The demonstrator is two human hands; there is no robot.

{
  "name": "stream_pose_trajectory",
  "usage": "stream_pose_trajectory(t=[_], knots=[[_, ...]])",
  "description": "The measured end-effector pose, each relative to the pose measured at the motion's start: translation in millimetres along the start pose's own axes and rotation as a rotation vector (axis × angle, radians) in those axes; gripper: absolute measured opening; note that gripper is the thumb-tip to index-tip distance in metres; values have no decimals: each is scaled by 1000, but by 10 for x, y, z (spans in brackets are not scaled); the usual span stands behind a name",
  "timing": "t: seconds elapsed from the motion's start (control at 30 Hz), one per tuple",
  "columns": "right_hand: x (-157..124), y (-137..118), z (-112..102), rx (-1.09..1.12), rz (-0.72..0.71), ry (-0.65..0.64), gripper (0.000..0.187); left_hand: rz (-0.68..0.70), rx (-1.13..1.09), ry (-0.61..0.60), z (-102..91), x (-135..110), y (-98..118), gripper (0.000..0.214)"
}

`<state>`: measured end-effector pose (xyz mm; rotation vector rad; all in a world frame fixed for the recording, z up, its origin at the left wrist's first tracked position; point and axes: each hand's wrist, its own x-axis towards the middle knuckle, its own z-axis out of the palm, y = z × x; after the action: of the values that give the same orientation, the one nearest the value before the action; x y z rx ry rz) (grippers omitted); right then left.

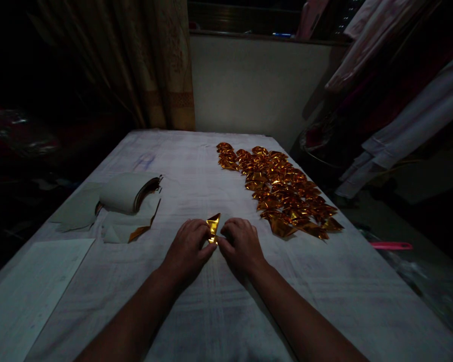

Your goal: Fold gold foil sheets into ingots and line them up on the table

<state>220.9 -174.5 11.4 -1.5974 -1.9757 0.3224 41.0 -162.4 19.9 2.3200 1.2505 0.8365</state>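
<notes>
A small folded piece of gold foil paper (pixel 213 226) stands up between my two hands at the middle of the cloth-covered table (pixel 196 166). My left hand (pixel 186 251) pinches its left side with curled fingers. My right hand (pixel 241 245) pinches its right side, knuckles up. To the right lies a long spread of several finished gold foil folds (pixel 279 188). To the left sits a stack of unfolded sheets (pixel 126 193), pale side up with gold edges showing.
A large white sheet (pixel 33 286) lies at the table's near left corner. A curtain (pixel 154 65) hangs behind the table. Clothes (pixel 400 100) hang at the right. A pink object (pixel 390 246) lies off the right edge.
</notes>
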Motion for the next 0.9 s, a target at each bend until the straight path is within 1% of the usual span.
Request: stream_pose_trajectory(t=[0.13,0.23,0.43,0.6,0.77,0.9], knots=[[14,10,-1,-7,23,-9,11,-2,3,-9,5,0,-17,11],[42,49,-12,15,39,-32,10,-1,4,-12,0,3,-23,9],[82,144,-16,94,24,-45,10,-4,7,-38,-13,11,11,8],[70,132,-12,63,26,-34,8,-39,50,-20,22,6,59,8],[50,102,-8,35,1,-35,5,-53,114,-3,71,15,56,12],[71,166,-46,33,24,-29,7,-54,119,-13,79,21,54,9]])
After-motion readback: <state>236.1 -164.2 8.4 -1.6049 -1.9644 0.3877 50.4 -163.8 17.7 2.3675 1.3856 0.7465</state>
